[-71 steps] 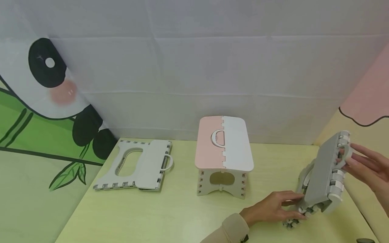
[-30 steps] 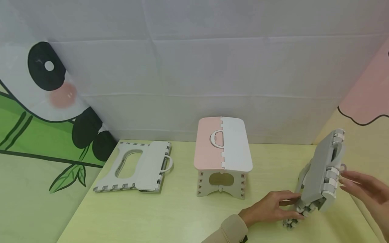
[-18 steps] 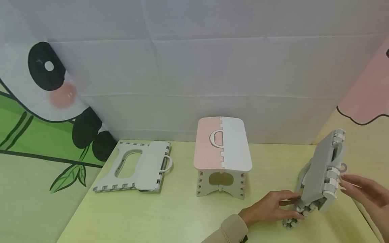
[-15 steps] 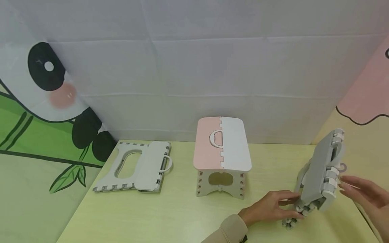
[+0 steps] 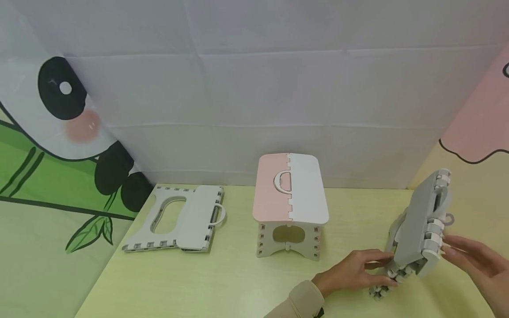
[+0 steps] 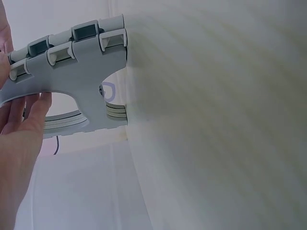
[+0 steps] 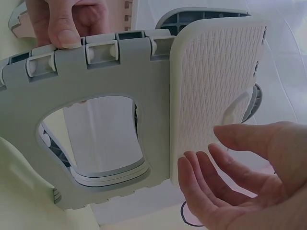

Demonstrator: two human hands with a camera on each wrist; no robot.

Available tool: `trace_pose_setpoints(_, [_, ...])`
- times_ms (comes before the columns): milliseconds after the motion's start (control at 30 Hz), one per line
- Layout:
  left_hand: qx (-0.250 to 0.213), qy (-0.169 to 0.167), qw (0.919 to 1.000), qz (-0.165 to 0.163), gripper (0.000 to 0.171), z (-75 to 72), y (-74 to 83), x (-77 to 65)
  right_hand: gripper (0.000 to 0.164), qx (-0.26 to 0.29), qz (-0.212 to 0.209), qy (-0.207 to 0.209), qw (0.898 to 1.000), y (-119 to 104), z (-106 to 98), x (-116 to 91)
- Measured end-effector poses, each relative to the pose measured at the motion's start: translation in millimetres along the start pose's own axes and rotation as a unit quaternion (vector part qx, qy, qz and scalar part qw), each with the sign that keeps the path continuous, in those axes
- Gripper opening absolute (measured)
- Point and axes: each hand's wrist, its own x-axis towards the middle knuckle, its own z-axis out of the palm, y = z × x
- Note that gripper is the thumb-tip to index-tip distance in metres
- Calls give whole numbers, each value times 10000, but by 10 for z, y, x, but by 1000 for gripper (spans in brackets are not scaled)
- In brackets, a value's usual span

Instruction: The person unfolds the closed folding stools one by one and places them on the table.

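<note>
A grey and white folding stool point(image 5: 415, 221), folded nearly flat, stands tilted on its edge at the table's right side. My left hand point(image 5: 358, 274) holds its lower left edge; in the right wrist view the thumb of the left hand point(image 7: 64, 24) lies over the hinged edge. The left wrist view shows the fingers point(image 6: 33, 112) at the oval cutout of the stool leg point(image 6: 86, 72). My right hand point(image 5: 479, 265) is at the stool's right side, its loosely bent fingers right at the textured white seat panel point(image 7: 216, 91), below the handle point(image 7: 235, 110).
An unfolded stool with a pink and white top point(image 5: 290, 187) stands mid-table. To its left, a folded white stool point(image 5: 180, 216) lies flat on the table point(image 5: 222, 282). A pale cloth backdrop point(image 5: 254, 110) rises behind, with printed cartoon walls at both sides.
My right hand has let go of the folding stool's handle and moved lower along its right side. The stool has shifted slightly left. My left hand keeps its hold.
</note>
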Motion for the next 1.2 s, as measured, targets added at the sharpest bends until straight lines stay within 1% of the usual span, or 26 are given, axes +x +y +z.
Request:
trace_pose_setpoints(67, [-166,9,9998,-78,58,3,-5,-2,34,-91,144,-13,9999,24,3,-16])
trace_pose_setpoints(100, [-215,8,9997,-109,58,5,-8,-2,33,-250,199,-4,9995,38,10,-26])
trace_pose_setpoints(133, [-318,8,9994,-145,57,9,-10,-4,32,-257,210,4,9994,49,15,-32])
trace_pose_setpoints(167, [-441,7,9988,-200,57,11,-9,-7,32,-102,191,5,9998,67,18,-42])
trace_pose_setpoints(200, [-504,3,9985,-213,57,12,-6,-9,32,-88,258,13,9996,79,24,-53])
trace_pose_setpoints(233, [-591,1,9980,-205,56,13,-1,-11,32,-264,361,10,9990,83,26,-67])
trace_pose_setpoints(333, [-820,-8,9966,-53,56,0,42,-23,37,411,437,-98,9982,110,32,-113])
trace_pose_setpoints(400, [-868,-17,9962,62,55,-25,93,-32,38,595,583,-118,9965,125,41,-137])
trace_pose_setpoints(433, [-926,-25,9956,103,55,-37,118,-36,37,516,653,-120,9965,129,44,-143])
trace_pose_setpoints(467, [-857,-28,9963,106,55,-48,139,-40,36,436,693,-85,9966,139,54,-146])
trace_pose_setpoints(533, [-721,-33,9974,36,54,-60,165,-46,36,-37,819,-50,9966,150,70,-144])
trace_pose_setpoints(600, [-712,-44,9974,-66,54,-50,145,-45,37,-489,1080,-64,9929,156,77,-147])
trace_pose_setpoints(667, [-603,-31,9981,-146,54,-25,100,-38,42,-918,1398,-85,9859,154,83,-148])
trace_pose_setpoints(733, [-678,-12,9976,-161,55,1,53,-30,45,-1075,1607,-117,9811,160,91,-156])
trace_pose_setpoints(800, [-707,8,9974,-151,55,14,26,-23,48,-1103,1730,-114,9786,174,107,-165])
trace_pose_setpoints(867, [-729,4,9972,-145,55,11,36,-24,50,-1152,1760,-124,9775,193,121,-173])
trace_pose_setpoints(1000, [-818,-29,9965,-188,55,-18,104,-35,52,-1312,1674,-265,9768,242,138,-197])
trace_pose_setpoints(1033, [-781,-28,9968,-194,55,-22,114,-36,52,-1377,1612,-306,9768,251,141,-202])
trace_pose_setpoints(1133, [-836,-7,9964,-119,55,-13,87,-31,53,-1525,1524,-414,9756,274,158,-215])
trace_pose_setpoints(1200, [-808,20,9967,-76,55,5,44,-23,53,-1479,1533,-459,9760,281,169,-226])
